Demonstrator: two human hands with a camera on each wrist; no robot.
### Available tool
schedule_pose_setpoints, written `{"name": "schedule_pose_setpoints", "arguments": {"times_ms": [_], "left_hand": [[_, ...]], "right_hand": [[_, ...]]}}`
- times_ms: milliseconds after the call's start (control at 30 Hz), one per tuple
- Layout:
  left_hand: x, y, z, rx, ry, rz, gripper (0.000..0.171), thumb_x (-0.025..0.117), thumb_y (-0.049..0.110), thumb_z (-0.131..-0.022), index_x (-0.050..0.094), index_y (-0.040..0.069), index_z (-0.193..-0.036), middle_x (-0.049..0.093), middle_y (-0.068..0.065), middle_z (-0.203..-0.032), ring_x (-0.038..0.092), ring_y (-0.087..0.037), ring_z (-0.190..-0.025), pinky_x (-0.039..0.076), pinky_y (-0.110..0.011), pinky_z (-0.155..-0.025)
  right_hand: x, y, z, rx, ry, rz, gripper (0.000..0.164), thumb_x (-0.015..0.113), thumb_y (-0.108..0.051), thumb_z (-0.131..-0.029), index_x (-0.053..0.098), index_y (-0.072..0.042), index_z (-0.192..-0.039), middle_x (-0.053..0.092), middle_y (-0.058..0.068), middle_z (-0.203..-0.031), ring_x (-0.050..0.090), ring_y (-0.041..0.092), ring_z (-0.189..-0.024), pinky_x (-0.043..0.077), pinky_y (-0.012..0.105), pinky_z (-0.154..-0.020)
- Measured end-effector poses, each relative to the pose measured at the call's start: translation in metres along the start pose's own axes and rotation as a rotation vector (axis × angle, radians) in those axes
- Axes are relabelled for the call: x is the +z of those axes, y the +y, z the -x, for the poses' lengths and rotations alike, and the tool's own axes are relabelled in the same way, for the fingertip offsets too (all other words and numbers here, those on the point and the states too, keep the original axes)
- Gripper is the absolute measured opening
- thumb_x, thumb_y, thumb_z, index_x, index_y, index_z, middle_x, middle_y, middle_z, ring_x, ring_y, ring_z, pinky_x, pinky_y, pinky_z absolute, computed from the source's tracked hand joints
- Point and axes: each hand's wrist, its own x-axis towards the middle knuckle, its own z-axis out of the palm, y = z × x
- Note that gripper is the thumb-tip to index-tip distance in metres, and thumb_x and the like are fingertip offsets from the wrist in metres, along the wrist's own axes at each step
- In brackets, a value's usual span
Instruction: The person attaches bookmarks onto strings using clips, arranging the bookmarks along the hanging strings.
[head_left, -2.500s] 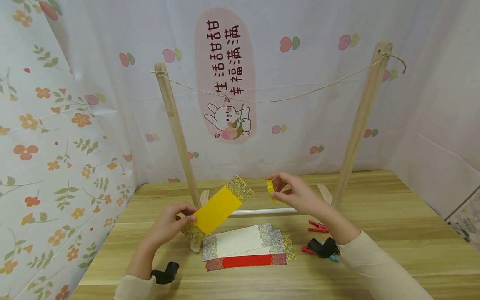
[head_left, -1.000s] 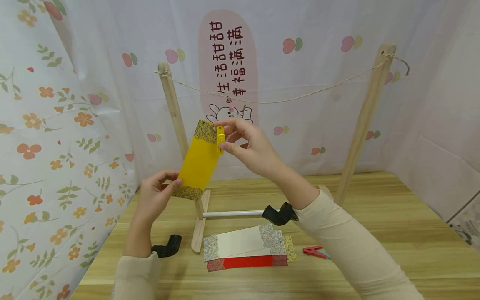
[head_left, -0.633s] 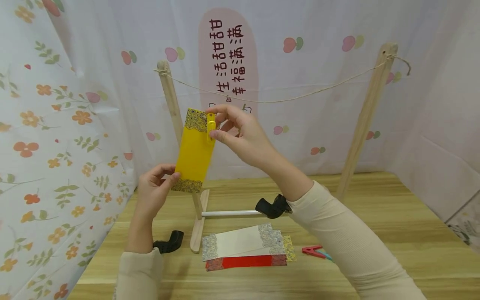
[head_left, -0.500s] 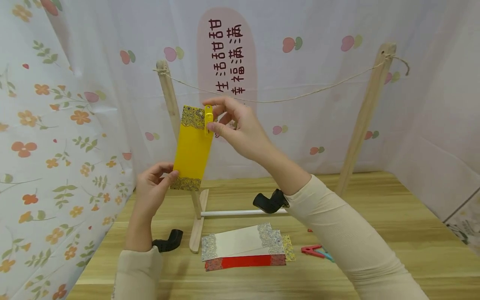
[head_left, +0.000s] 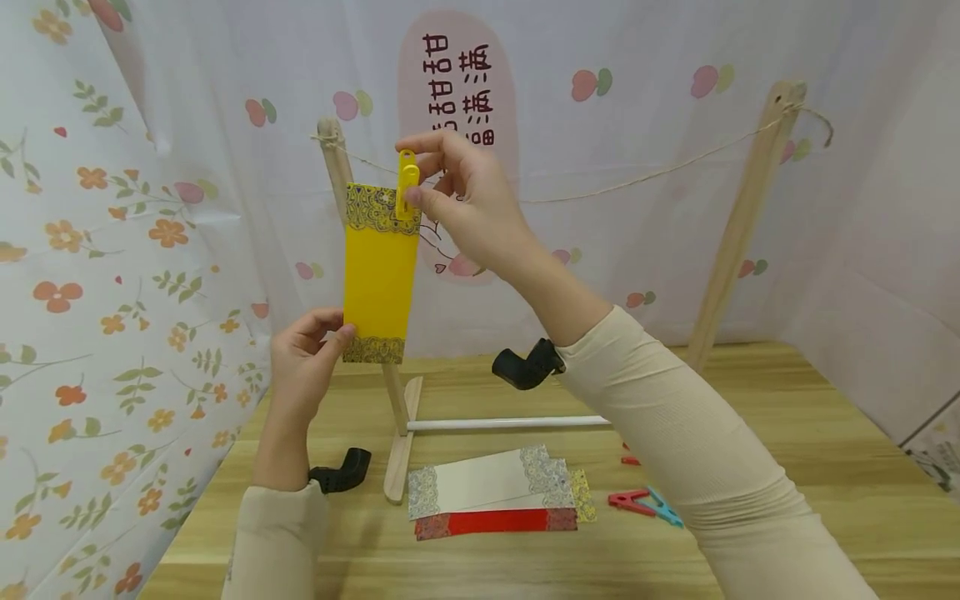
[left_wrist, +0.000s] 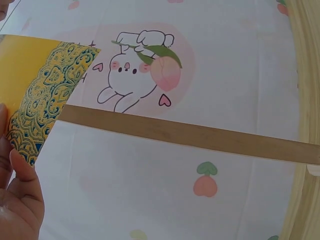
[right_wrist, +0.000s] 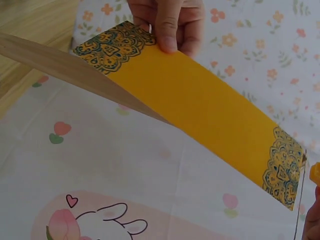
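A yellow card (head_left: pixel 379 279) with ornate blue-patterned ends hangs upright in front of the left post. My left hand (head_left: pixel 303 358) pinches its lower left edge, thumb on the front. My right hand (head_left: pixel 480 196) holds a yellow clothespin (head_left: pixel 406 187) between thumb and fingers at the card's upper right corner. Behind that corner passes the thin string (head_left: pixel 660 173), partly hidden by the right hand. In the right wrist view the card (right_wrist: pixel 195 110) stretches from the left hand (right_wrist: pixel 170 25) toward the clothespin (right_wrist: pixel 315 174) at the right edge.
Wooden posts (head_left: pixel 738 225) carry the string, joined low by a white rod (head_left: pixel 510 423). On the table lie white cards (head_left: pixel 476 483), a red card (head_left: pixel 498 522) and part of a yellow patterned card (head_left: pixel 582 496). Red (head_left: pixel 631 502) and teal clothespins (head_left: pixel 663 507) lie to the right.
Both hands have lifted the yellow card up and left from over the stacked cards, turning it upright. The right hand brought the yellow clothespin to its top corner, up at string height.
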Motion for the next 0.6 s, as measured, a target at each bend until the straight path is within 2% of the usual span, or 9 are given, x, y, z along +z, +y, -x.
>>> {"name": "schedule_pose_setpoints", "arguments": {"times_ms": [133,367,600], "left_hand": [[0.003,0.001,-0.003,0.005,0.008,0.022,0.021,0.063,-0.011,-0.09,0.071,0.008,-0.096,0.067,0.009,-0.085,0.065,-0.002,-0.076,0.055,-0.014,-0.074],[0.009,0.001,-0.007,0.031,0.025,0.058,0.025,0.063,-0.012,-0.09,0.072,0.011,-0.094,0.068,0.009,-0.085,0.064,-0.002,-0.075,0.049,-0.012,-0.06],[0.014,-0.001,-0.008,0.022,0.047,0.087,0.03,0.063,-0.013,-0.089,0.072,0.015,-0.092,0.068,0.01,-0.084,0.066,-0.001,-0.076,0.055,-0.013,-0.068]], "right_hand": [[-0.001,-0.003,-0.01,-0.003,0.02,-0.011,0.034,0.06,0.004,-0.095,0.057,0.001,-0.129,0.062,0.013,-0.1,0.051,0.027,-0.067,0.051,0.025,-0.072],[0.001,-0.013,-0.028,0.039,0.039,0.02,0.033,0.059,0.002,-0.096,0.057,-0.004,-0.129,0.061,0.008,-0.096,0.05,0.023,-0.069,0.049,0.026,-0.071],[0.006,-0.02,-0.043,0.051,0.049,0.019,0.032,0.059,0.001,-0.096,0.058,-0.004,-0.127,0.056,0.003,-0.088,0.047,0.021,-0.067,0.044,0.022,-0.07]]}}
